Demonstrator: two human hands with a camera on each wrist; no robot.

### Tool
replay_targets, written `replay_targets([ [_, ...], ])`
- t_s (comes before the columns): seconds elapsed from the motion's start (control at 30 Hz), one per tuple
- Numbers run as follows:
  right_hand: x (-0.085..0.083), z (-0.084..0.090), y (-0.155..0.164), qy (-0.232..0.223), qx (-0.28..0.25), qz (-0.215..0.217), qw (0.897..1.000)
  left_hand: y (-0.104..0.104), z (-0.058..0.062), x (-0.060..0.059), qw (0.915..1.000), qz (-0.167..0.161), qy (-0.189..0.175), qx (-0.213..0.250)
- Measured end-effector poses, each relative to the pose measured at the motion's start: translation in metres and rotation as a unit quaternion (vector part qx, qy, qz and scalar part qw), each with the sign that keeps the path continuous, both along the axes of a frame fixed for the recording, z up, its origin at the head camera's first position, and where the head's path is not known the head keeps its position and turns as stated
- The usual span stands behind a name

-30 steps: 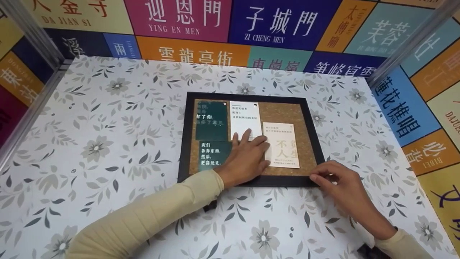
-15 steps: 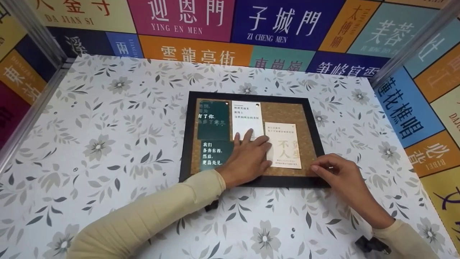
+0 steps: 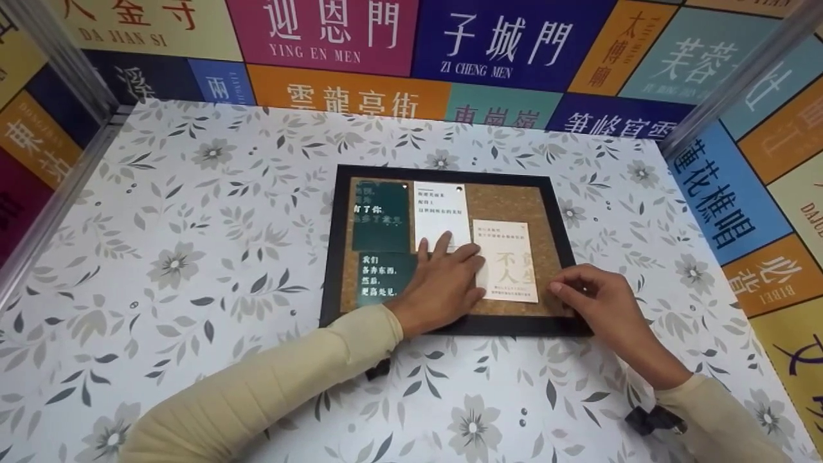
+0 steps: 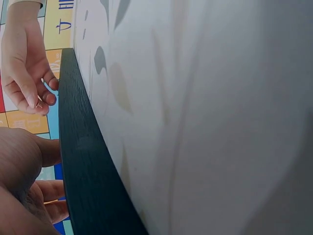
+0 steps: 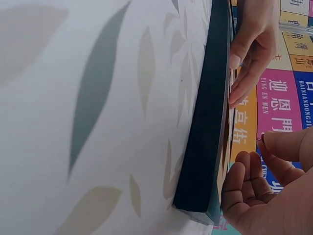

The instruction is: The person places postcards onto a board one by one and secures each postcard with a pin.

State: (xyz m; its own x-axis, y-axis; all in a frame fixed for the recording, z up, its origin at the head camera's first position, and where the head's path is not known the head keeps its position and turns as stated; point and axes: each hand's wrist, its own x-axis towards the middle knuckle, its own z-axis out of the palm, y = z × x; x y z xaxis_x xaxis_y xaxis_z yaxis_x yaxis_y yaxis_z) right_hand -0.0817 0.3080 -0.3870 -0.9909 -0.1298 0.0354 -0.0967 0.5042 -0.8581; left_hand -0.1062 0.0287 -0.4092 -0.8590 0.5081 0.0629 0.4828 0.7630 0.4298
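My left hand (image 3: 443,283) lay flat, fingers straight, pressing on the cork board (image 3: 514,202) at frame centre, covering the lower edge of the white card (image 3: 440,209) and the left edge of the cream card (image 3: 508,260). My right hand (image 3: 595,302) sat at the board's lower right corner, fingers curled, thumb and forefinger pinching something tiny, maybe a pin (image 5: 259,139); too small to tell for sure. Cream card sat centre-right on the cork, just left of the right hand. Two dark green cards (image 3: 380,215) were on the left part of the board. Black frame (image 3: 331,257) rested on the floral worktop (image 3: 193,257). Colourful sign walls (image 3: 508,38) ran across the top.
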Motion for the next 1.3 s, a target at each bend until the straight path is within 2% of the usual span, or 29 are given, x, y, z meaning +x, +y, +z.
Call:
replay_targets([
  [0.23,-0.009,0.000,-0.004,0.015,0.023,-0.016,0.999,0.000,0.000,0.000,1.0000,0.001,-0.003,0.002],
  [0.87,-0.050,0.000,-0.008,-0.034,0.023,0.007,0.999,0.000,0.000,0.001,1.0000,0.004,0.004,0.000],
  [1.3,-0.063,-0.003,-0.008,-0.040,0.029,0.002,0.999,0.002,-0.002,-0.001,1.0000,0.007,-0.006,-0.003],
])
